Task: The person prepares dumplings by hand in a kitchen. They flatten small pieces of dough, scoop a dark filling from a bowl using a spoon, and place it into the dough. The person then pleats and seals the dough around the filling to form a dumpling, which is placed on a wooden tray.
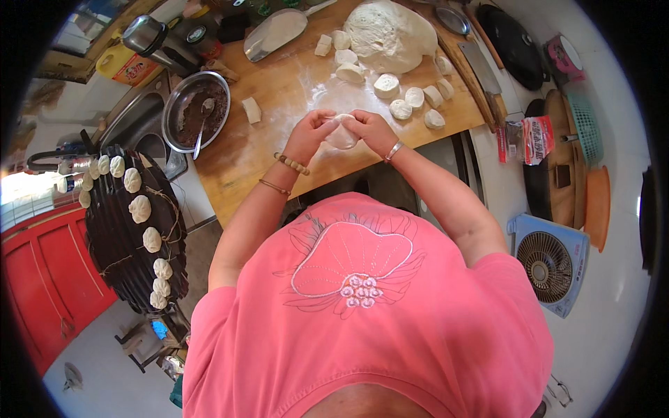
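Between them, my left hand (313,133) and my right hand (371,130) pinch a flattened round of dough (342,135) by its upper edge, above the near edge of a floured wooden board (282,141). Several cut dough pieces (387,86) lie beyond and to the right of my hands, and one more dough piece (252,110) lies to the left. A large mass of dough (389,36) rests at the back. On the left, a steel bowl (170,123) holds a dark crumbly filling (196,117) and a metal spoon (198,137).
Shaped buns (140,209) sit on a dark ridged tray (120,235) at the left, near a sink (141,120). A metal scoop (277,34) lies at the back. At the right are a cleaver (480,68), a red-and-white packet (537,140) and a box fan (549,264).
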Available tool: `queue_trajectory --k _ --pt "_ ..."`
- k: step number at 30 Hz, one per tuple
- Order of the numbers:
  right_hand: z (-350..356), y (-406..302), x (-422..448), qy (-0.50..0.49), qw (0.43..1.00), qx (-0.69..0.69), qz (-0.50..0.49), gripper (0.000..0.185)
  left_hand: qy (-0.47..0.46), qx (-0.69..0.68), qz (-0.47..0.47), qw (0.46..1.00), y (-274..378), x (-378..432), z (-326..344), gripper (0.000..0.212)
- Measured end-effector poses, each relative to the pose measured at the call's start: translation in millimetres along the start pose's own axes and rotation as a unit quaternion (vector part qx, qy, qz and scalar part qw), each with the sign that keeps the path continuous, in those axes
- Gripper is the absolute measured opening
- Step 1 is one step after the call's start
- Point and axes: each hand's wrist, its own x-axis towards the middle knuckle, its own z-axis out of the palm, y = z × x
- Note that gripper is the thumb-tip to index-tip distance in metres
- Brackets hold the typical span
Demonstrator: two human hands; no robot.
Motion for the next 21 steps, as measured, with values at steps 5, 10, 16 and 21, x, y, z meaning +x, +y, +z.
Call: queue_trajectory --k 5,10,16,21 --pt "1.8 -10.8 0.2 -0.023 0.994 -0.095 -0.052 0.029 0.004 0.036 0.051 0.998 -13.5 8.4 -9.5 0.015" --pt "-2.5 -33.0 -5.8 -0.042 0.994 -0.101 -0.016 0.027 0.017 0.112 0.088 0.990 5.0 8.4 -5.8 0.018" --pt "8.9 -33.2 -2.1 0.012 0.999 -0.005 -0.037 0.023 0.049 -0.045 0.023 0.998 10.5 5.3 -7.0 0.019" --pt "8.4 -33.5 -2.2 0.046 0.995 -0.034 -0.079 0.025 0.038 0.138 0.080 0.986 31.5 1.3 -2.2 0.023"
